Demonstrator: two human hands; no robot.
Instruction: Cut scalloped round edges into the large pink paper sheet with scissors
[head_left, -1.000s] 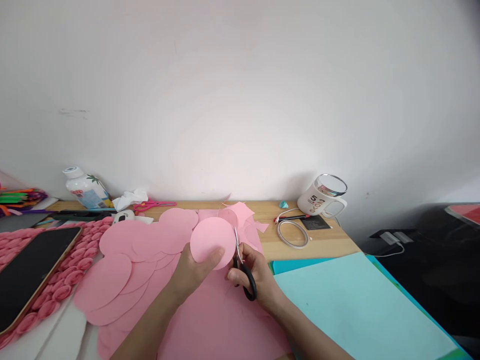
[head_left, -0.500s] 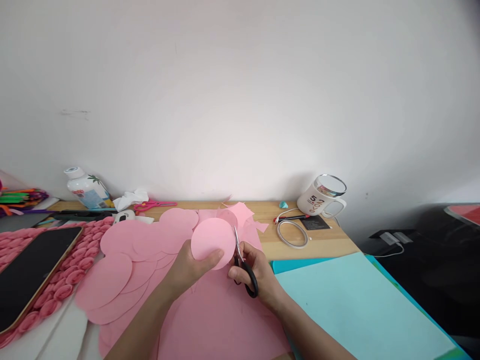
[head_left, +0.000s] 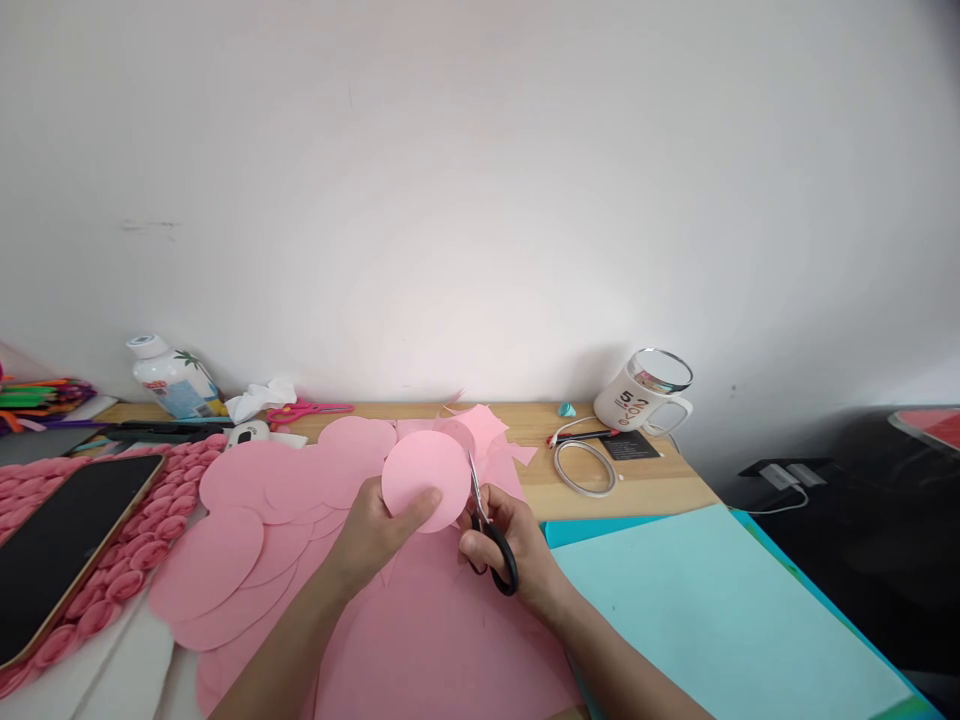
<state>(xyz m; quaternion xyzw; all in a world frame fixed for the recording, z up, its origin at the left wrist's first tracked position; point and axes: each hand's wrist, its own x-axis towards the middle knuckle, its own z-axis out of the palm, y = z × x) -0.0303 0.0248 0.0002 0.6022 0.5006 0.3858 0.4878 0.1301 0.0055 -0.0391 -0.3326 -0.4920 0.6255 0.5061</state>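
A round pink paper disc (head_left: 424, 475) is pinched in my left hand (head_left: 386, 530), thumb on top and fingers behind it. My right hand (head_left: 514, 545) grips black-handled scissors (head_left: 500, 560), their metal blades pointing up along the disc's right edge. Whether the blades touch the paper I cannot tell. Under both hands lies a large pink sheet (head_left: 442, 630). Several pink paper circles (head_left: 214, 560) overlap in a pile to the left. Pink paper scraps (head_left: 484, 430) lie behind the blades.
To the left are a phone (head_left: 71, 545) on rows of rolled pink paper (head_left: 131, 570), pink scissors (head_left: 311, 409) and a white bottle (head_left: 176, 378). A mug (head_left: 637, 395), a coiled cable (head_left: 585, 470) and light blue sheets (head_left: 697, 600) are on the right.
The disc has turned slightly in my left hand and sits a little higher, with my left thumb shifted slightly up and left. My right hand and the scissors have barely moved.
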